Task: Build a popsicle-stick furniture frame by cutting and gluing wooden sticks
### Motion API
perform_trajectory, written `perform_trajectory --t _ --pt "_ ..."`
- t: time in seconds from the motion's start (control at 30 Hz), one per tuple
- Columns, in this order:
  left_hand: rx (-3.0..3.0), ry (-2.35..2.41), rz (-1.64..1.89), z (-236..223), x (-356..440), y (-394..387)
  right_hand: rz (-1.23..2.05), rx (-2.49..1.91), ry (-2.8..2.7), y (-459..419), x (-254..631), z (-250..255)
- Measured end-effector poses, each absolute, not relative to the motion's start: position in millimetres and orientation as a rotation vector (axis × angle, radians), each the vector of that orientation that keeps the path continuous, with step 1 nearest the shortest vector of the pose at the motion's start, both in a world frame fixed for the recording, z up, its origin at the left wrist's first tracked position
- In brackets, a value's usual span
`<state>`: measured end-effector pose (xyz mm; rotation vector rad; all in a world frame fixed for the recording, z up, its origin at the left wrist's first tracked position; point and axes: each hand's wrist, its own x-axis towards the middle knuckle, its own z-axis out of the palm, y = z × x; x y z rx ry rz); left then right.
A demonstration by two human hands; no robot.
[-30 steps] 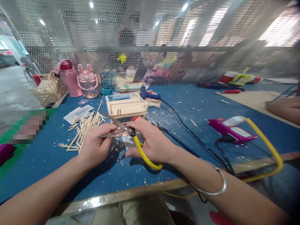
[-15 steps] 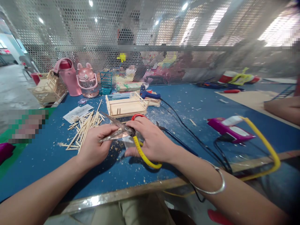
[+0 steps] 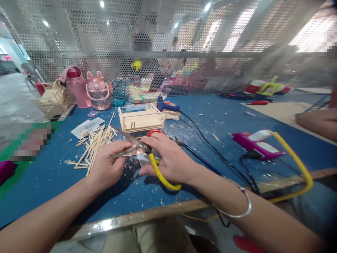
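Note:
My right hand (image 3: pixel 168 158) is wrapped round the handles of a pair of scissors (image 3: pixel 129 153); one handle is red, the other has yellow measuring-tape-like wrapping. The worn metal blades stand apart and point left, towards my left hand (image 3: pixel 107 161). That hand is closed in a pinch at the blades. A small pale bit shows between the blades by its fingertips, too small to name. Behind my left hand lies a loose pile of thin wooden sticks (image 3: pixel 98 142). Beyond the scissors sits a small wooden stick frame (image 3: pixel 142 119) with low railings.
A blue-handled glue gun (image 3: pixel 168 106) lies behind the frame, its black cord running right. Pliers (image 3: pixel 197 154) lie beside my right hand. Further right is a purple device (image 3: pixel 258 146) with a yellow strap. Pink bottles (image 3: pixel 79 88) stand at the back left. Another person's arm (image 3: pixel 316 121) rests at right.
The scissors and my right hand have shifted very slightly left. Otherwise both hands keep the same grip, and the things on the table stay put.

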<state>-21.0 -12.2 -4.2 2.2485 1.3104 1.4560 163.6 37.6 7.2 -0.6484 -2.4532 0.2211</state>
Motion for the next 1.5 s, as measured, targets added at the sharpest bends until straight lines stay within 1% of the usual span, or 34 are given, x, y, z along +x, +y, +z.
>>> perform_trajectory --t 0.17,0.43,0.63,1.03,1.5 --pt "2.159 1.296 1.433 -0.3 -16.8 -14.7 0.197 -0.619 -2.475 37.7 165.7 11.3" --pt "2.152 1.266 1.35 2.0 -19.0 -13.8 0.277 -0.575 -2.484 40.5 167.0 10.0" --pt "2.202 1.281 1.382 1.7 -18.7 -14.0 0.231 -0.596 -2.503 39.4 167.0 12.0" --pt "2.173 1.295 1.414 0.0 -16.3 -16.0 0.269 -0.554 -2.448 40.6 165.2 6.8" --pt "2.187 1.312 1.374 -0.8 -18.0 -15.7 0.147 -0.61 -2.486 41.7 166.1 6.5"
